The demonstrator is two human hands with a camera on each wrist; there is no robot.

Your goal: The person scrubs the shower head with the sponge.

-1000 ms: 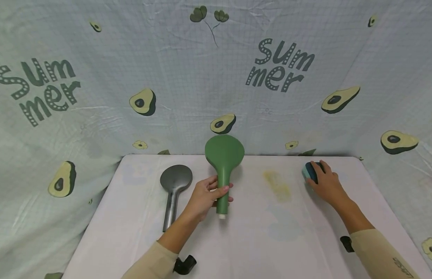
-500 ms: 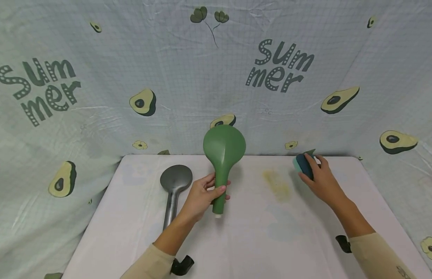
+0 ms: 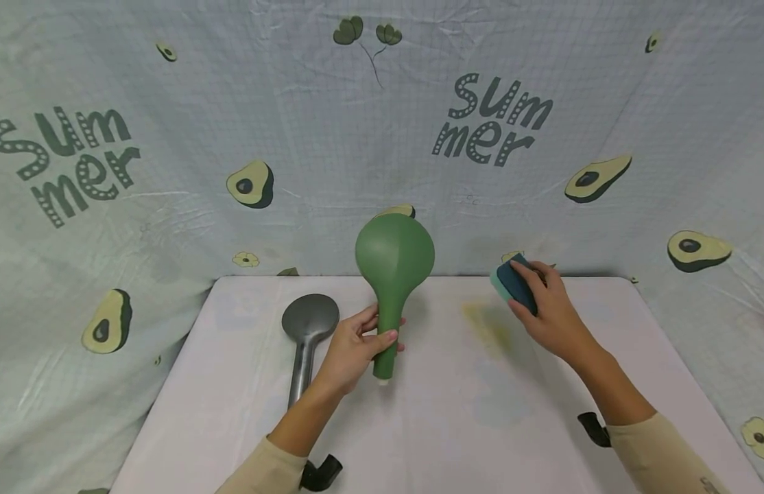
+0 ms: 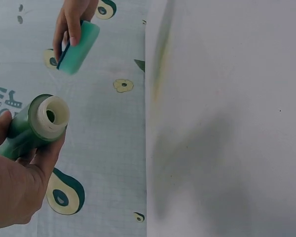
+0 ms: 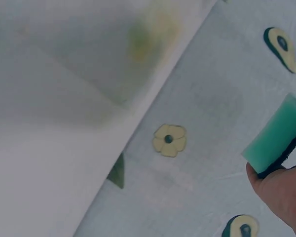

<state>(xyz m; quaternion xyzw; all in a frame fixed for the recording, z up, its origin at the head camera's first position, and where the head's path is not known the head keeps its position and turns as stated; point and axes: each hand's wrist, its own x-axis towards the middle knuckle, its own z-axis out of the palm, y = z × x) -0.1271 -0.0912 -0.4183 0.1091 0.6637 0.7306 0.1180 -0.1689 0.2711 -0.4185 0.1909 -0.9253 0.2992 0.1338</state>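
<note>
From the head view, starting at the left, a grey shower head point(image 3: 311, 319) lies on the white counter point(image 3: 431, 425), its round face toward twelve o'clock and its handle running to just past six; nobody touches it, and it hasn't shifted. The left forearm passes beside its handle.

Next comes the left hand point(image 3: 351, 350), thumb and fingers wrapped round the handle of a green shower head point(image 3: 394, 254). That one is held off the counter with its head at twelve o'clock; over the last second it has been raised a little and tipped. The left wrist view shows its white hollow end point(image 4: 59, 117).

Farther along, a yellowish mark point(image 3: 490, 329) stains the counter. Up from it, at one o'clock, is a blue and pale-green sponge point(image 3: 516, 285), pinched between the thumb and fingers of the right hand point(image 3: 551, 312). A second ago it was down near the counter toward the right; now it has been lifted and carried toward ten o'clock. To my eye, that brings sponge and green shower head nearer to working together, though they remain well apart.
</note>
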